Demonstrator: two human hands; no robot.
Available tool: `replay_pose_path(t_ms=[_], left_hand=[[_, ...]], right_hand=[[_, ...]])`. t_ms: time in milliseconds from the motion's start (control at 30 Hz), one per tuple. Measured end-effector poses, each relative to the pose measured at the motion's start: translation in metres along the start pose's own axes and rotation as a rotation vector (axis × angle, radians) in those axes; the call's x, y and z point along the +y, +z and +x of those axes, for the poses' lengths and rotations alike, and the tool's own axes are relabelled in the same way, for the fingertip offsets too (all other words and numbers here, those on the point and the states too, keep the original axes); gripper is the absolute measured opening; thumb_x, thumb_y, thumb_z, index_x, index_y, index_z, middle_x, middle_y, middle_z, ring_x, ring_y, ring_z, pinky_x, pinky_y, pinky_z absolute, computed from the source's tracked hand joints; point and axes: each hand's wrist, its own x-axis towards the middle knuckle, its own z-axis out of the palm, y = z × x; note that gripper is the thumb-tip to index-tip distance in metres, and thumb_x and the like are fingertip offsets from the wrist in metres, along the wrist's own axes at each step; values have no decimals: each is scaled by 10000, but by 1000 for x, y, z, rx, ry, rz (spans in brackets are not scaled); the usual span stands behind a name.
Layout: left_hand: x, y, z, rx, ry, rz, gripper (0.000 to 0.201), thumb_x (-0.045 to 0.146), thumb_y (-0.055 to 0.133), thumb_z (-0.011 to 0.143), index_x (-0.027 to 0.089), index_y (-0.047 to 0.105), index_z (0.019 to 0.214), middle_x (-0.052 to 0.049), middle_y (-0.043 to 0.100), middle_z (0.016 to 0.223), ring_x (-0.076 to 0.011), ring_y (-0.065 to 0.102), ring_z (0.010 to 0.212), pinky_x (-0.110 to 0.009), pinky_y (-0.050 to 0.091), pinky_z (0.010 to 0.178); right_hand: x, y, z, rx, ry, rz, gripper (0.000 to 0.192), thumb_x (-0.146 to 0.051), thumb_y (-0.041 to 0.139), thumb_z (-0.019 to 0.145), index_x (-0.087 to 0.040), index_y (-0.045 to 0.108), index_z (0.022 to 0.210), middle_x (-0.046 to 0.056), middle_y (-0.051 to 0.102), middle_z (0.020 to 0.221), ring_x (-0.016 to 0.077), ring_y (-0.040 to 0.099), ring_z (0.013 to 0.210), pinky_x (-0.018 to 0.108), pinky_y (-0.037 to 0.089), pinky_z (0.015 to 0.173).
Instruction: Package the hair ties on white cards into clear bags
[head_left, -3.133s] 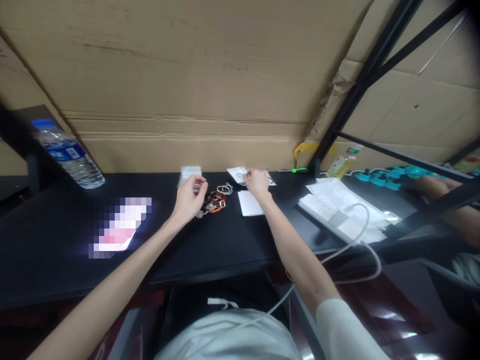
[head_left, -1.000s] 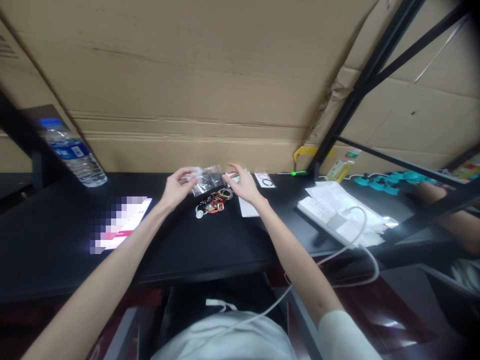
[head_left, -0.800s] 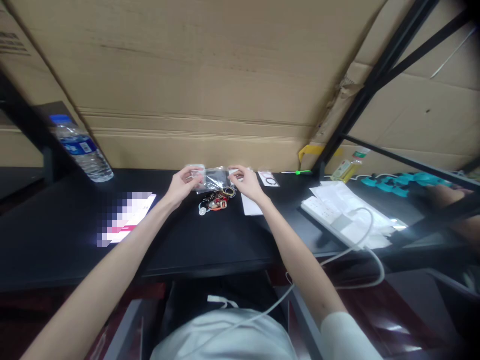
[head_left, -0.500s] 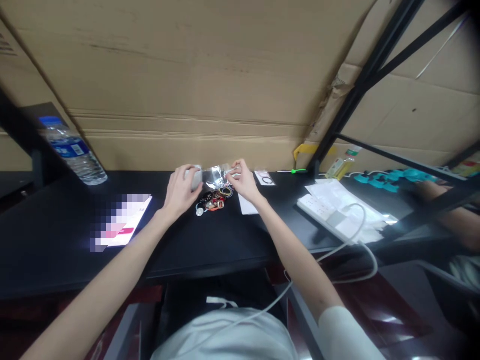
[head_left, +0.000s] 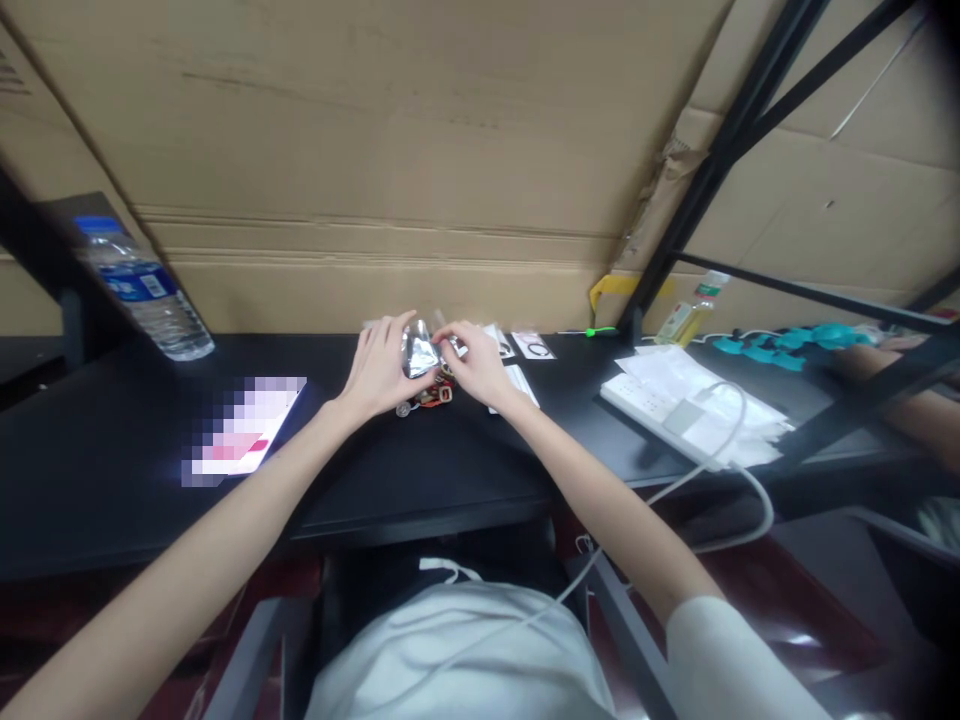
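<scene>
My left hand [head_left: 379, 368] holds the left side of a small shiny plastic bag [head_left: 421, 352] between its thumb and fingers. At the bag's right edge, the fingers of my right hand [head_left: 476, 366] are pinched together on it. Just below the bag lies a tangled pile of small bands and trinkets [head_left: 437, 395], partly hidden by my hands. Beside my right wrist a white card or paper [head_left: 517, 385] lies on the dark table [head_left: 420, 470]. A flat clear packet with a black ring [head_left: 534, 346] sits farther right, and part of another packet [head_left: 501, 342] shows behind my right hand.
On the left are a lit screen [head_left: 259, 425] and a water bottle [head_left: 154, 290]. Right of my arm stands a power strip [head_left: 645, 405] with papers [head_left: 694, 385] and a white cable [head_left: 757, 510]. A co-worker's arm [head_left: 892, 395] is near teal pieces [head_left: 780, 347] beyond a black frame.
My left hand has moved right from a pale item and now grips the shiny bag. My right hand has shifted slightly, and a second packet shows behind it.
</scene>
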Motion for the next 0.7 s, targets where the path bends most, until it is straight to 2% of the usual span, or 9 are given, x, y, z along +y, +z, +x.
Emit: replay_pose_path(t_ms=[133, 300, 400, 500, 567, 700], left_hand=[[1, 0, 1, -55, 23, -8, 707, 441, 733, 830, 194, 489, 1446, -149, 628, 1314, -368, 561, 1271, -506, 418, 1091], [0, 0, 1, -24, 36, 12, 657, 427, 700, 871, 192, 483, 1445, -158, 607, 1336, -364, 551, 1282, -502, 416, 1086], [0, 1, 0, -35, 38, 36, 679, 421, 705, 866, 192, 472, 1462, -167, 597, 1354, -377, 537, 1301, -514, 411, 1093], [0, 1, -1, -57, 31, 53, 720, 407, 720, 851, 188, 459, 1486, -171, 590, 1364, -384, 532, 1311, -517, 413, 1093], [0, 1, -2, -66, 22, 49, 713, 407, 712, 861, 183, 461, 1489, -171, 591, 1365, -383, 535, 1311, -518, 416, 1093], [0, 1, -2, -108, -11, 18, 618, 446, 684, 891, 193, 516, 1430, -155, 617, 1359, -379, 534, 1328, -520, 412, 1103]], right_hand=[[-3, 3, -1, 35, 27, -37, 189, -275, 514, 1039, -217, 691, 1071, 55, 701, 1065, 201, 654, 996, 327, 513, 934], [5, 10, -2, 69, 79, -58, 241, -449, 675, 979, -219, 735, 1024, 75, 663, 1172, 217, 665, 1075, 369, 530, 984], [9, 13, -2, 67, 101, -36, 154, -356, 704, 961, -215, 762, 978, 90, 657, 1228, 226, 656, 1163, 391, 533, 1024], [10, 12, 1, 77, 140, 52, 98, -295, 721, 946, -212, 772, 932, 83, 704, 1192, 219, 660, 1183, 401, 514, 1075], [9, 9, 3, 40, 184, 170, 104, -310, 735, 940, -215, 773, 919, 67, 748, 1146, 214, 680, 1153, 401, 514, 1075], [4, 2, 5, -166, 232, 472, 195, -383, 688, 985, -220, 796, 978, 47, 792, 1098, 178, 720, 1000, 332, 561, 936]])
